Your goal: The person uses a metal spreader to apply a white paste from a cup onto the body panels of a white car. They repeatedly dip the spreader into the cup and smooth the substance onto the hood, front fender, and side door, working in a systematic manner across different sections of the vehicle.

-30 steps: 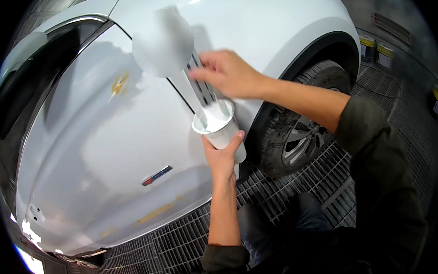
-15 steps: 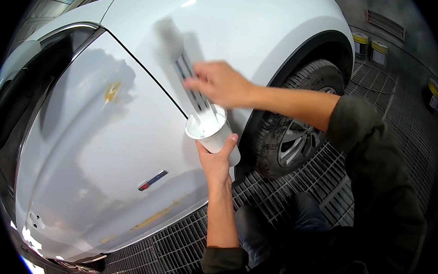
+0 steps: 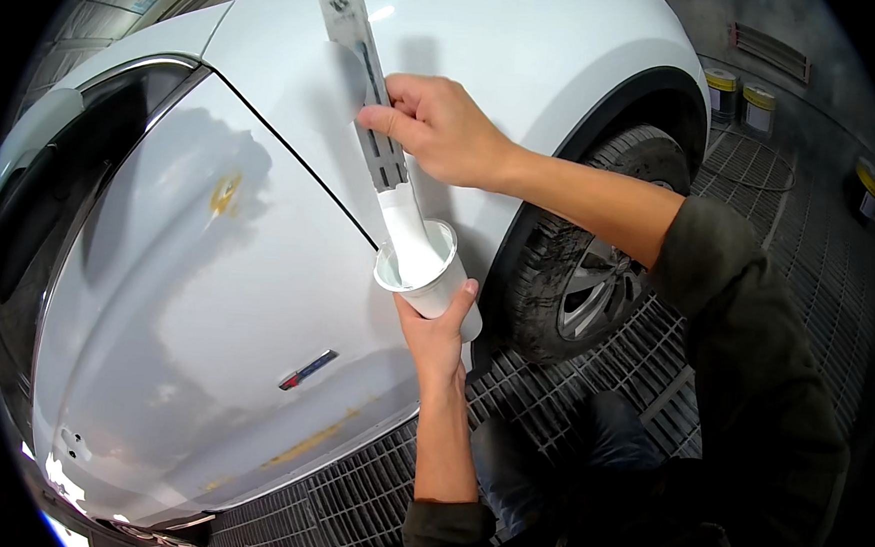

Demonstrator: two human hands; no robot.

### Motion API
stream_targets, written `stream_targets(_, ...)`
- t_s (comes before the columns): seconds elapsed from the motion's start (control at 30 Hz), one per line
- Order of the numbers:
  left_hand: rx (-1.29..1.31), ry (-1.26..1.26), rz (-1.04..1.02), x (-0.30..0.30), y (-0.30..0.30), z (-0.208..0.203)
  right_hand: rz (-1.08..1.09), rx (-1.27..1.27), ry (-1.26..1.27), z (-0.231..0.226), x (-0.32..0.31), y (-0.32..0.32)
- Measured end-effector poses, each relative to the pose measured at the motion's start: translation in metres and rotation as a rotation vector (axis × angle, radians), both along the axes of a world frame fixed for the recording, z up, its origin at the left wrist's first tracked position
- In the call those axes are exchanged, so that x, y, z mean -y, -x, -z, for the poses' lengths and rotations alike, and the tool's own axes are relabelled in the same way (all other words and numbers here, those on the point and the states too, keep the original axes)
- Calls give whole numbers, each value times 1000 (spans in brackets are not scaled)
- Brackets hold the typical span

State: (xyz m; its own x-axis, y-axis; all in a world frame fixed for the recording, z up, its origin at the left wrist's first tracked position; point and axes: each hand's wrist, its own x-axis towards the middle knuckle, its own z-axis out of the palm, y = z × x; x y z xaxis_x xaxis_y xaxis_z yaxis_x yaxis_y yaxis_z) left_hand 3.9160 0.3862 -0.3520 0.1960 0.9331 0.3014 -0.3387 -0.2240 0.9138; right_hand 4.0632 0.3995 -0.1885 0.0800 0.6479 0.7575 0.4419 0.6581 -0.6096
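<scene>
My left hand grips a white plastic cup from below, its thumb up along the side. Above it, my right hand pinches a slotted metal paint mixing stick around its middle. The stick is tilted, with its lower end coated in thick white paint and reaching over and into the cup's mouth. How deep the tip goes is hidden by the paint and the rim. Both hands are close to the white car's front fender.
Left of the cup is the car door, with grey patches, yellowish filler spots and a small badge. A tyre stands at right over a metal floor grating. Several cans with yellow bands sit at the far right.
The mixing stick has risen out of the cup, showing more of its paint-coated end. It was blurred by motion and is now sharp. My right hand is slightly higher; the left barely moved.
</scene>
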Motion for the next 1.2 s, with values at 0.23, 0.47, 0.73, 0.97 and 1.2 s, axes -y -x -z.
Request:
stream_targets(0.23,-10,-17,-2,3,-3,1,-38,42,-87,10,-1,6)
stream_targets(0.47,-9,-53,1,3,-4,3,-43,76,0,35,1,10)
stream_targets(0.73,-34,-28,21,-5,-6,8,30,123,29,42,2,5)
stream_targets(0.97,-26,30,-2,0,-5,7,49,39,-18,37,-2,3)
stream_targets(1.2,-60,68,-3,-1,2,6,39,-43,-90,17,-5,3)
